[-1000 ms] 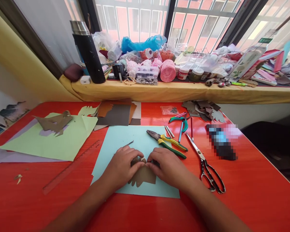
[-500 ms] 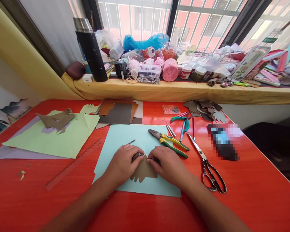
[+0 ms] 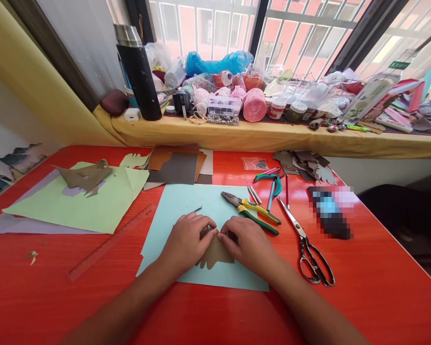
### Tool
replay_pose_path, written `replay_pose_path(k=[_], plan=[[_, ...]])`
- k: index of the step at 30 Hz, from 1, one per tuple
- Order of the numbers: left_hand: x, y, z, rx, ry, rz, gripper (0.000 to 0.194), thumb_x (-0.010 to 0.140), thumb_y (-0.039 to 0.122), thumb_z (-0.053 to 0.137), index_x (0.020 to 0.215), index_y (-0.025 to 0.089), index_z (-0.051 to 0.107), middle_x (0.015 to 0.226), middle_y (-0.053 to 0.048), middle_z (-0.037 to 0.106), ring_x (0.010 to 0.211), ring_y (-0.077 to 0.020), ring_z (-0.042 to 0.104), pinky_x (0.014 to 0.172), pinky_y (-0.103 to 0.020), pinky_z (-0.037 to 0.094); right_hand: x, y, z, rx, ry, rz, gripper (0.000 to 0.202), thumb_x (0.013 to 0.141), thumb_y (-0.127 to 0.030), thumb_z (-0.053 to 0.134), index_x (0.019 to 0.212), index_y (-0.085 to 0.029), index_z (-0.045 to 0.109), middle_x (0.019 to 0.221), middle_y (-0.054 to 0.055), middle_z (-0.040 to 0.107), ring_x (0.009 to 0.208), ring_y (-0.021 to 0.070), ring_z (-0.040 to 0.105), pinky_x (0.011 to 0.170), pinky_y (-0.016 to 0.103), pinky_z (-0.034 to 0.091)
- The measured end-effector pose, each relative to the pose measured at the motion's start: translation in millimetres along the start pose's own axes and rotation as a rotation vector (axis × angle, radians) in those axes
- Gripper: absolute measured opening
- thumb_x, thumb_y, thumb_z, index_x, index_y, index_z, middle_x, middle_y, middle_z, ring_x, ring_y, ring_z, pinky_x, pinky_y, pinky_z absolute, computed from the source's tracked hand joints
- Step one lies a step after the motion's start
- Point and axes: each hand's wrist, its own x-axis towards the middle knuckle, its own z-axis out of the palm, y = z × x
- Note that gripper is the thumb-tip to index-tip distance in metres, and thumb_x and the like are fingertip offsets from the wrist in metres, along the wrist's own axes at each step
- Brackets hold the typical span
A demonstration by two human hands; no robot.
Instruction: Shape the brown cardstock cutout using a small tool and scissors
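A brown leather-like cutout (image 3: 217,254) with a scalloped lower edge lies under both hands, over a light blue sheet (image 3: 233,278). My left hand (image 3: 192,239) pinches its upper edge between thumb and fingers. Close beside it, my right hand (image 3: 247,242) pinches the same edge, the two sets of fingertips almost touching. Much of the cutout is covered by my fingers. Just beyond my right hand rest pliers (image 3: 251,211) with yellow and green handles. A thin dark-tipped tool (image 3: 197,209) shows past my left hand.
Large scissors (image 3: 305,244) and a blurred dark object (image 3: 330,215) lie to the right. Green-handled pliers (image 3: 269,178) and scraps (image 3: 303,163) are behind. A clear ruler (image 3: 109,244) and green paper (image 3: 93,206) lie left. A black thermos (image 3: 140,76) stands on the crowded sill.
My left hand has shifted slightly right, closer to my right hand, covering more of the cutout's left side. Both hands keep their pinch, and the view has moved very slightly.
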Motion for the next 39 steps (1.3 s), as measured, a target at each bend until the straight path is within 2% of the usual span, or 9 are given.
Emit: replay_pose_path(k=[14, 25, 39], plan=[[2.9, 4.5, 0.8, 0.004, 0.002, -0.046, 0.015, 0.095, 0.026, 0.058, 0.085, 0.026, 0.069, 0.085, -0.001, 0.072, 0.089, -0.0258, 0.064, 0.084, -0.044, 0.047, 0.3, 0.0, -0.9, -0.016, -0.013, 0.002, 0.014, 0.098, -0.026, 0.066, 0.085, -0.020, 0.066, 0.081, 0.001, 0.065, 0.080, 0.0186, 0.059, 0.072, 0.030, 0.039], [5.1, 5.2, 1.2, 0.002, -0.002, -0.073, 0.016, 0.094, 0.027, 0.057, 0.083, 0.026, 0.068, 0.085, -0.001, 0.073, 0.089, -0.0258, 0.064, 0.087, -0.043, 0.047, 0.8, -1.9, -2.5, -0.045, -0.036, 0.012, 0.013, 0.099, -0.026, 0.065, 0.087, -0.020, 0.067, 0.081, 0.002, 0.065, 0.079, 0.0188, 0.058, 0.071, 0.030, 0.037], [5.9, 7.0, 2.3, 0.038, 0.004, -0.081, 0.015, 0.094, 0.027, 0.057, 0.082, 0.025, 0.066, 0.085, -0.002, 0.072, 0.089, -0.0271, 0.064, 0.085, -0.043, 0.046, 0.1, 0.3, -1.1, 0.002, -0.003, 0.013, 0.013, 0.097, -0.025, 0.066, 0.085, -0.020, 0.067, 0.081, 0.001, 0.066, 0.080, 0.0185, 0.059, 0.071, 0.029, 0.038]])
